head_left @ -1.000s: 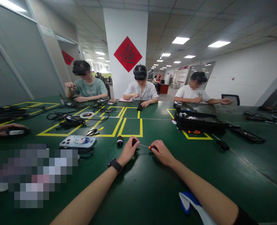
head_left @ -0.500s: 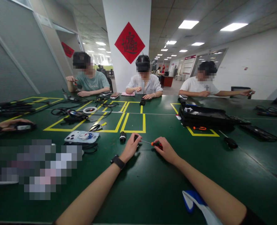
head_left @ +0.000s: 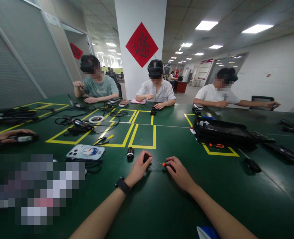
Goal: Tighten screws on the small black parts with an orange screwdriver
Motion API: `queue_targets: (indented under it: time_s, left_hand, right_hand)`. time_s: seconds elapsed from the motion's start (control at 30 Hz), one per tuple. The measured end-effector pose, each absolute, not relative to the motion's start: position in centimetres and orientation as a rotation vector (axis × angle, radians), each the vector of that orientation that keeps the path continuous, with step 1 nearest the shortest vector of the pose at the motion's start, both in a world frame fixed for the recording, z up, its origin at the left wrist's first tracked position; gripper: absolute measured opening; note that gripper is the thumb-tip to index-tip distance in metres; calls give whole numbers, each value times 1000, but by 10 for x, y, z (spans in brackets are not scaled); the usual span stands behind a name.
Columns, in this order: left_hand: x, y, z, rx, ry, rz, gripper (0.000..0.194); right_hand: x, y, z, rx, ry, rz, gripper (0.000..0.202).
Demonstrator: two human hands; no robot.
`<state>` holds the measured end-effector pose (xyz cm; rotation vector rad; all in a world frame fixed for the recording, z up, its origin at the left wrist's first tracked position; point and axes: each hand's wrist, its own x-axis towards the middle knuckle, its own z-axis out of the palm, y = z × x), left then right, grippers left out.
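Note:
My right hand (head_left: 179, 171) is closed on the handle of a screwdriver (head_left: 164, 164), black with an orange collar. Its thin shaft points left, toward my left hand (head_left: 140, 166). Between the fingers of that hand is a small black part (head_left: 146, 157), mostly covered, so its kind does not show. The screwdriver's tip meets or nearly meets this part; I cannot tell which. Just left of my left hand, a black cylinder with a white band (head_left: 130, 154) stands on the green table (head_left: 147, 205).
A phone (head_left: 86, 151) lies to the left over coiled cable. Black trays (head_left: 221, 129) sit at the right, near an orange-handled tool (head_left: 216, 145) and a black-handled screwdriver (head_left: 252, 165). A co-worker's hand (head_left: 15, 136) rests at far left. Several people sit opposite.
The view has shifted slightly, so everything sits a little lower. My right-hand fingers have shifted on the screwdriver handle and look straighter. Both hands keep hold of their things.

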<state>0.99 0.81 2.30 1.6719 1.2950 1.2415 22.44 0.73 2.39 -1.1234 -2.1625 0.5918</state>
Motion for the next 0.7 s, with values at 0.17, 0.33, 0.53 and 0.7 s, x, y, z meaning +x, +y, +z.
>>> queue_targets:
  time_s: [0.17, 0.33, 0.53, 0.7]
  left_hand:
    - [8, 11, 23, 1616, 1323, 1228, 18]
    - [7, 19, 18, 1635, 1311, 1208, 17]
    - [6, 20, 15, 1663, 1317, 1188, 17]
    - [7, 15, 17, 1657, 1284, 1223, 20]
  right_hand:
    - [221, 11, 35, -1122, -2165, 659, 15]
    - [221, 12, 36, -1126, -2125, 680, 16]
    - [216, 15, 31, -1169, -2160, 551, 16]
    - [215, 11, 32, -1145, -2212, 473, 15]
